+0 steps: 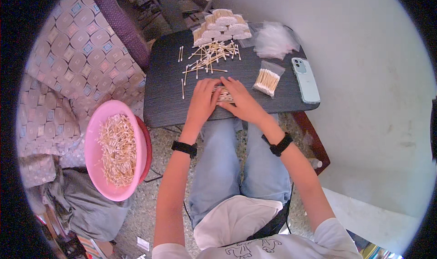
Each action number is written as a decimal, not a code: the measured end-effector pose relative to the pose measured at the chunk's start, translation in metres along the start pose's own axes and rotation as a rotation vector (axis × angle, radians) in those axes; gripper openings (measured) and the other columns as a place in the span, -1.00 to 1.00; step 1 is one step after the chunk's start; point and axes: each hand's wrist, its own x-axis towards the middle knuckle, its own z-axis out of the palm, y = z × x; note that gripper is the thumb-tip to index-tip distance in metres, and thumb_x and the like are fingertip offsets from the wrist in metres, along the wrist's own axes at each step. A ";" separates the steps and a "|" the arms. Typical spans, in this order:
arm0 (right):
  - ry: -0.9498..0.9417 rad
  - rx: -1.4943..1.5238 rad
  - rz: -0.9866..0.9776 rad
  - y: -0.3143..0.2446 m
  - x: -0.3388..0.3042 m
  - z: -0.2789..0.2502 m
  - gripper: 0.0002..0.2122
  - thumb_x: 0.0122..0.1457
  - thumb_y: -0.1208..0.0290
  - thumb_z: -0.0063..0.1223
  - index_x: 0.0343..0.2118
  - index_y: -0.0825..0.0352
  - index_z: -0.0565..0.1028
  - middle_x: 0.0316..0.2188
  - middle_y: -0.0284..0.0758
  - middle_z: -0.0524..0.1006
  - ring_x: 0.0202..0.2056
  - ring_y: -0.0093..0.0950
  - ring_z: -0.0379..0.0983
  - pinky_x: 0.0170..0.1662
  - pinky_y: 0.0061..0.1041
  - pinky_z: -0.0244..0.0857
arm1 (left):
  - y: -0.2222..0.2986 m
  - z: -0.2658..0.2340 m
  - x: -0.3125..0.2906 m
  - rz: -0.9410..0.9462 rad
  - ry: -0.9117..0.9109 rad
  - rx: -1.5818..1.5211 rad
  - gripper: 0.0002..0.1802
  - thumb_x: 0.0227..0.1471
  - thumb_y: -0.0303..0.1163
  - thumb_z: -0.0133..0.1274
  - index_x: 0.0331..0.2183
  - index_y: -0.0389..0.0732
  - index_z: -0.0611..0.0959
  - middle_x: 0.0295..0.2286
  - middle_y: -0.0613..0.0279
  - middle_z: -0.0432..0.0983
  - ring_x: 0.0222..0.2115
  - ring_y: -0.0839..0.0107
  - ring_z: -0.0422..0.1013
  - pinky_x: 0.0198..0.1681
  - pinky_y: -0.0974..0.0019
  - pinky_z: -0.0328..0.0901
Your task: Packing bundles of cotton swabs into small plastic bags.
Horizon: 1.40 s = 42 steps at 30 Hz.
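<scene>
Near the front edge of the dark table (166, 108), my left hand (203, 97) and my right hand (243, 102) cup a bundle of cotton swabs (224, 96) from both sides. The fingers curve around the bundle, and the fingertips almost meet at its far side. Beyond my hands lies a loose scatter of cotton swabs (214, 56), with a few single ones apart on the left. To the right of my right hand rests a clear bag filled with cotton swabs (267, 80).
Filled swab bags (223, 26) are stacked at the table's back. Beside them lie clear empty bags (275, 40); a pale phone (306, 81) sits at the right edge. Left of the table, a pink basin (93, 168) holds many swabs. A wall (364, 76) stands close on the right.
</scene>
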 end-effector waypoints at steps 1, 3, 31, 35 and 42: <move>0.003 -0.004 0.003 0.003 0.000 0.000 -0.49 0.10 0.35 0.01 0.07 0.49 0.22 0.02 0.06 0.31 0.12 -0.09 0.17 0.18 -0.22 0.03 | 0.000 0.000 0.001 0.005 -0.004 -0.001 -0.72 0.06 -0.43 -0.04 -0.15 -0.29 0.46 -0.21 0.02 0.39 -0.15 0.05 0.28 -0.04 0.13 0.19; -0.030 0.024 -0.020 0.009 0.003 0.001 -0.51 0.12 0.36 -0.02 0.07 0.51 0.22 0.01 0.07 0.32 0.10 -0.10 0.19 0.19 -0.22 0.03 | 0.001 0.000 0.002 0.014 -0.009 -0.005 -0.73 0.06 -0.43 -0.04 -0.16 -0.30 0.46 -0.23 0.02 0.39 -0.16 0.05 0.29 -0.06 0.13 0.19; -0.096 -0.035 0.019 0.013 0.008 0.009 -0.51 0.22 0.40 -0.23 0.15 0.55 0.04 0.13 -0.01 0.20 0.11 -0.11 0.17 0.21 -0.27 0.01 | -0.003 -0.019 -0.018 0.033 -0.166 0.192 -0.38 0.10 -0.23 -0.06 0.11 -0.33 0.22 0.14 -0.08 0.09 0.17 0.04 0.02 0.22 0.06 -0.08; -0.114 -0.026 -0.009 0.010 0.009 0.007 -0.54 0.25 0.39 -0.28 0.15 0.51 0.06 0.15 -0.03 0.18 0.12 -0.14 0.17 0.23 -0.26 -0.04 | -0.007 -0.024 -0.023 0.061 -0.224 0.282 -0.19 0.02 -0.11 0.05 0.16 -0.32 0.12 0.19 -0.08 -0.05 0.20 0.02 -0.05 0.23 0.12 -0.08; -0.119 0.019 0.014 0.011 0.007 0.006 -0.51 0.23 0.39 -0.22 0.19 0.46 0.05 0.16 -0.08 0.18 0.14 -0.22 0.16 0.25 -0.29 -0.07 | 0.001 -0.012 -0.006 0.091 -0.165 0.225 -0.23 0.01 -0.11 0.05 0.12 -0.35 0.19 0.12 -0.10 0.10 0.16 0.01 0.02 0.20 0.08 -0.02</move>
